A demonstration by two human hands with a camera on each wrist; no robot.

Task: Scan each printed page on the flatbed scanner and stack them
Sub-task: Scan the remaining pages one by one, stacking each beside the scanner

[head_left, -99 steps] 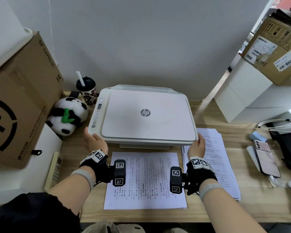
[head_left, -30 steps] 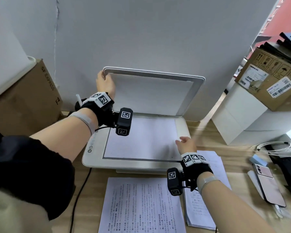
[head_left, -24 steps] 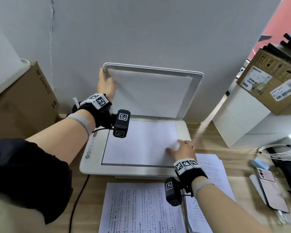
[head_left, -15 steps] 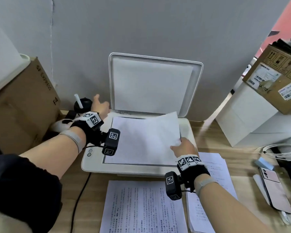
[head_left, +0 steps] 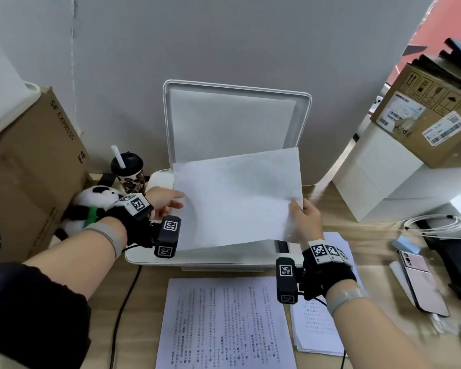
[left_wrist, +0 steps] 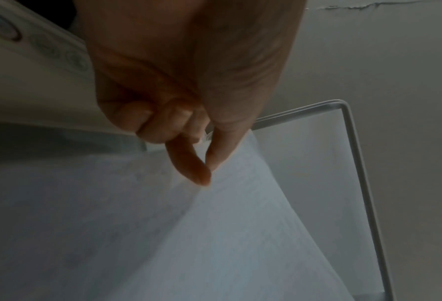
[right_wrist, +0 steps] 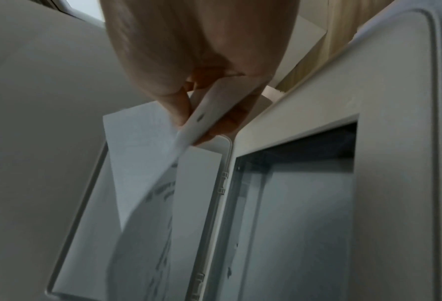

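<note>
**Sheet lifted above open scanner**

Printed sheet (head_left: 237, 198) — blank side up, raised clear of the scanner (head_left: 155, 182) glass, lid (head_left: 234, 121) upright. Right hand (head_left: 305, 222) pinches its right edge; left hand (head_left: 163, 203), thumb and forefinger nearly closed, at its left edge. Scanned page (head_left: 224, 326) lies in front.

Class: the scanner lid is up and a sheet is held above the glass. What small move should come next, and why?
Probably carry the sheet toward the person and lay it on a printed stack on the desk. The right hand pinches its right edge, the left hand is at its left edge, the sheet is already clear of the glass, and the lid stands open.
</note>
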